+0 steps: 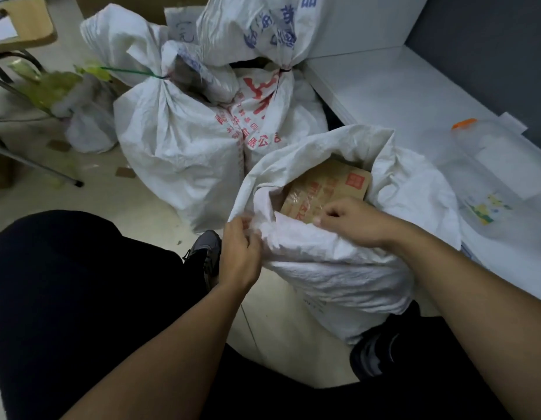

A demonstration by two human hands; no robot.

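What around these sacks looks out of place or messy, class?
Brown cardboard scraps lie scattered on the floor left of the tied sack, near yellow-green wrapping by the chair. The open sack, gripped by left hand and right hand, looks undamaged.

Open sack (pixel 339 268) woven plastic, matt, crinkly; box (pixel 330 186) inside brown cardboard w/ glossy tape.

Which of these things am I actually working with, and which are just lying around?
In hand: open white sack, left hand and right hand at its rim, brown box inside.
Lying about: green-tied sack, red-printed sack, clear bottle.
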